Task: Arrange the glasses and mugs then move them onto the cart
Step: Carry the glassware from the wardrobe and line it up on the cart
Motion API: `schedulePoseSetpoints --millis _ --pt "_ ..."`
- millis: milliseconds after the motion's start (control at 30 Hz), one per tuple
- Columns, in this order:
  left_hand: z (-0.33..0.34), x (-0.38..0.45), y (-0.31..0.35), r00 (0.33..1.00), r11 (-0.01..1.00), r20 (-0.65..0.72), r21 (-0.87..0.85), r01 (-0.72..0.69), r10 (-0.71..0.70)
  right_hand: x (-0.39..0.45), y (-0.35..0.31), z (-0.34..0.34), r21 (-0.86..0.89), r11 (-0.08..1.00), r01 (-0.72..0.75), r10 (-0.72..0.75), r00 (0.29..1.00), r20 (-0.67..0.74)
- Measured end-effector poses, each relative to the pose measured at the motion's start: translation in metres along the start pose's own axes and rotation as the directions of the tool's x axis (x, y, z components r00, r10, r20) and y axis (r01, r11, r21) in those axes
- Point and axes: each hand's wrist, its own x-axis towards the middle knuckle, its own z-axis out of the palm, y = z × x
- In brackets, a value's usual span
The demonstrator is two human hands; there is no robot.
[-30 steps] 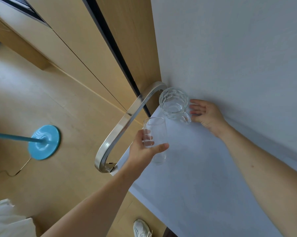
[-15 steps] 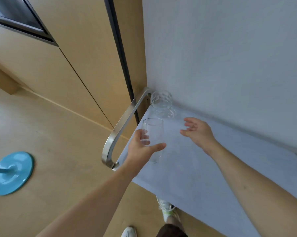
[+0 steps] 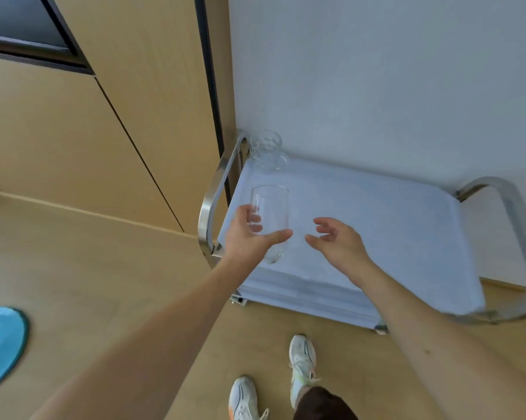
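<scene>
Clear glass, that's what the left hand (image 3: 249, 237) has: a tall plain tumbler (image 3: 270, 219), thumb across its near side, fingers showing through the far wall, a firm grasp around the lower half. The tumbler stands upright, long axis running from the palm up and away, its base low over the front-left part of the cart (image 3: 376, 225), which is covered in a pale blue-grey sheet. Whether the base touches the sheet I cannot tell.

Straight beyond that grip, in the far-left corner against the white wall, sits the glass mug (image 3: 266, 151), faceted, handle turned to the right, just beside the steel handle rail (image 3: 213, 204). Mug and tumbler are apart, with bare sheet between them.

The right hand (image 3: 337, 247) hovers just to the right of the tumbler, released, fingers loosely spread and curved, holding nothing.

My read: the tumbler is about to be set down, and the spot lies forward of the left grip, next to the mug. The left hand is the nearer one and already has it; the line to the mug looks unobstructed.
</scene>
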Motion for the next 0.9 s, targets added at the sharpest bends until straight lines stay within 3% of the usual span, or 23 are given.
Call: schedulePoseSetpoints --millis 400,667,900 --pt "0.041 -0.079 -0.094 0.995 0.995 0.027 -0.033 0.095 -0.094 -0.07 0.116 0.019 -0.045 0.991 -0.122 0.124 0.992 0.028" --pt "0.085 -0.104 -0.182 0.995 0.994 0.007 0.04 0.097 -0.098 -0.076 0.198 0.038 -0.246 0.969 -0.029 0.058 0.992 0.113" --pt "0.124 -0.069 -0.245 0.998 0.997 -0.001 0.024 0.067 -0.067 -0.028 0.261 0.068 -0.358 0.931 0.07 -0.039 0.995 0.094"
